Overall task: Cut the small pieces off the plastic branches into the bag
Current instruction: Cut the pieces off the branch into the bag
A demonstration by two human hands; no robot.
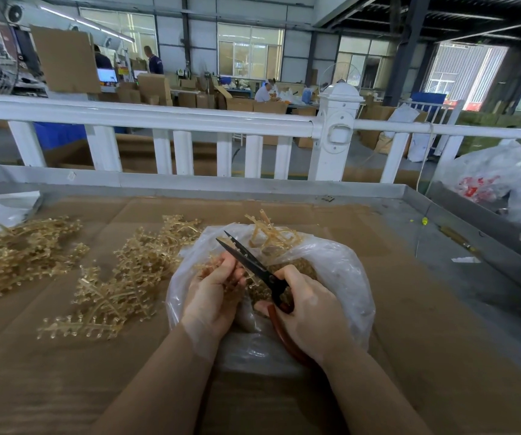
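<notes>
Two bare hands worked over clear plastic bag (pixel 344 271) on cardboard-covered table (pixel 409 309). Left hand (pixel 213 295) gripped tan plastic branch (pixel 210 268) above bag opening, fingers curled round it. Right hand (pixel 311 304) held scissors (pixel 254 266) by red-brown handles, black blades parted (tips pointing up-left, beside branch). Cut pieces (pixel 287 268) lay inside bag; trimmed stems (pixel 268 232) sat at bag's far edge. More branches (pixel 121 277) lay heaped left of bag. White railing (pixel 159 120) stood behind table.
</notes>
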